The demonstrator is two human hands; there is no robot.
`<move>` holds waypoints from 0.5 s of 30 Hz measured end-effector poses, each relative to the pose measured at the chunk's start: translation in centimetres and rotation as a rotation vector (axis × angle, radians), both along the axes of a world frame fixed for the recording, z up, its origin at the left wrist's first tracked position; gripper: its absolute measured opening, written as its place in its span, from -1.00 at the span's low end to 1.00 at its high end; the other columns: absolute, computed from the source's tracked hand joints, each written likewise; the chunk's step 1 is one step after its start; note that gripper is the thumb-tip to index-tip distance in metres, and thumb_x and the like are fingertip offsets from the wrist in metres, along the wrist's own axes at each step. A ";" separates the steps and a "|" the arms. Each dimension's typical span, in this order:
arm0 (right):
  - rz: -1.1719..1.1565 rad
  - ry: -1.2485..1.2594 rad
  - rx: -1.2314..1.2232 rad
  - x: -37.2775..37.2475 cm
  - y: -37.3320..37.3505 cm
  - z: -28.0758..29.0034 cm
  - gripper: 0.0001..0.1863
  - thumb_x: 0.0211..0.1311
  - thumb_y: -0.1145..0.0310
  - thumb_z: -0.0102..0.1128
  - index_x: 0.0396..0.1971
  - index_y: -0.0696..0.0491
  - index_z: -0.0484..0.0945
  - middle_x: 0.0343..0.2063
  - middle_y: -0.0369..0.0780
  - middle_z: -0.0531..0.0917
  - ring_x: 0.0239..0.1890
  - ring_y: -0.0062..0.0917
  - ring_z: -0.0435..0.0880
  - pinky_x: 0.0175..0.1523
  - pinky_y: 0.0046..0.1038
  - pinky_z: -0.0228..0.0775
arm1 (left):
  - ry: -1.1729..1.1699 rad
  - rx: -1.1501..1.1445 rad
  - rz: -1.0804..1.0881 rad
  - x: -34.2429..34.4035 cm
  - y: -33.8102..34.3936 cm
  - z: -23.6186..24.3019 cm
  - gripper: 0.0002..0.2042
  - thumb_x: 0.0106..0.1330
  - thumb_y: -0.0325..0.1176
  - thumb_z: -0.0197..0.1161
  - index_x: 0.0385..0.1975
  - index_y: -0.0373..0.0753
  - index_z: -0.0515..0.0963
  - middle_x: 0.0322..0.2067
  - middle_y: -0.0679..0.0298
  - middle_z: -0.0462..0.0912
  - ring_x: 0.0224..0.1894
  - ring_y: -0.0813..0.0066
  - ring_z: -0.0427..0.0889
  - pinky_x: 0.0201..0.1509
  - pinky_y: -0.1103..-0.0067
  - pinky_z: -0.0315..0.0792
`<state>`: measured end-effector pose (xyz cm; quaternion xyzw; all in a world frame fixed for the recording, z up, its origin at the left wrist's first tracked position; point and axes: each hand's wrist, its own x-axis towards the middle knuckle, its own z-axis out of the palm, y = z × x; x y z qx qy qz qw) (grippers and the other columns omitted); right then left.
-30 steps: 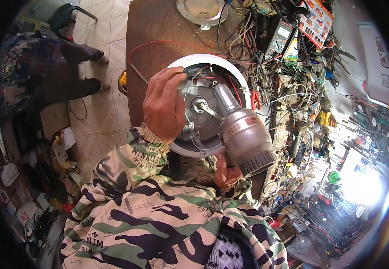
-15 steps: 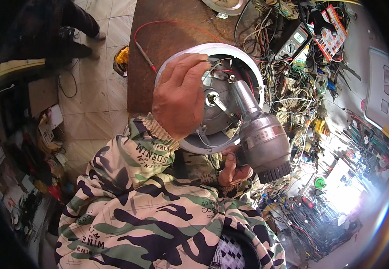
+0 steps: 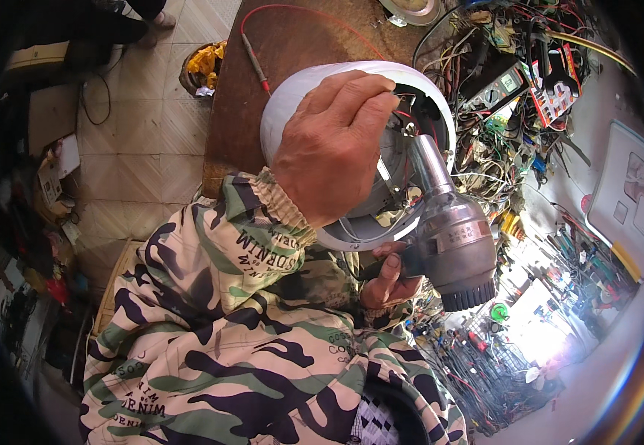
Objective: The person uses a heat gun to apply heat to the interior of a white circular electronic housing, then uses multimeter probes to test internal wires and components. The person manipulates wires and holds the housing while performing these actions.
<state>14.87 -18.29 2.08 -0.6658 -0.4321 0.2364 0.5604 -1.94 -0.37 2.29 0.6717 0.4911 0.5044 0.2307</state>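
Note:
A round white appliance housing [image 3: 292,96] stands tilted on the bench, its open underside turned to the right. Inside it show metal parts and thin red and white wires. My left hand [image 3: 333,148] reaches across the housing with its fingers pressed together by the upper rim; what they pinch is too small to make out. My right hand [image 3: 390,285] is wrapped round the dark handle of a silver heat gun [image 3: 455,230], below the housing. The gun's narrow nozzle points up at the wiring, close to the left fingertips. Its black slotted end faces down.
A red test probe [image 3: 256,63] lies on the brown bench [image 3: 225,133]. Tangled wires [image 3: 485,159] and a multimeter [image 3: 501,89] crowd the right side, with many tools [image 3: 566,259] beyond. A yellow-filled container [image 3: 203,68] is on the tiled floor. Another person's legs [image 3: 136,22] are at upper left.
The housing has tipped so more of its white outer wall shows and less of its inside. My left hand and the heat gun appear farther right. The view has shifted slightly too.

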 end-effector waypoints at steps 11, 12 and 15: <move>0.005 -0.019 0.026 -0.4 0.1 0.2 -0.68 0.34 0.36 0.25 -0.04 0.27 0.50 -0.42 -0.09 0.63 -0.38 -0.42 0.60 -0.20 -0.39 0.49 | -0.025 0.009 0.007 -0.1 0.2 0.1 -0.66 0.20 -0.64 0.24 0.02 -0.41 0.60 0.05 0.00 0.66 0.15 -0.06 0.61 0.28 0.18 0.50; 0.026 -0.023 0.030 -0.2 0.0 0.1 -0.69 0.34 0.37 0.24 -0.04 0.26 0.50 -0.41 -0.08 0.63 -0.38 -0.42 0.60 -0.20 -0.39 0.49 | -0.036 0.016 0.012 -0.1 0.3 0.0 -0.66 0.20 -0.64 0.24 0.01 -0.41 0.60 0.04 0.00 0.66 0.14 -0.06 0.62 0.28 0.19 0.50; 0.086 -0.048 0.076 0.3 0.3 -0.1 -0.73 0.35 0.40 0.23 -0.07 0.25 0.50 -0.41 -0.07 0.63 -0.37 -0.42 0.60 -0.18 -0.40 0.49 | -0.048 0.039 0.036 0.0 0.1 -0.3 -0.66 0.18 -0.63 0.26 -0.01 -0.40 0.61 0.02 0.01 0.67 0.11 -0.05 0.63 0.26 0.20 0.51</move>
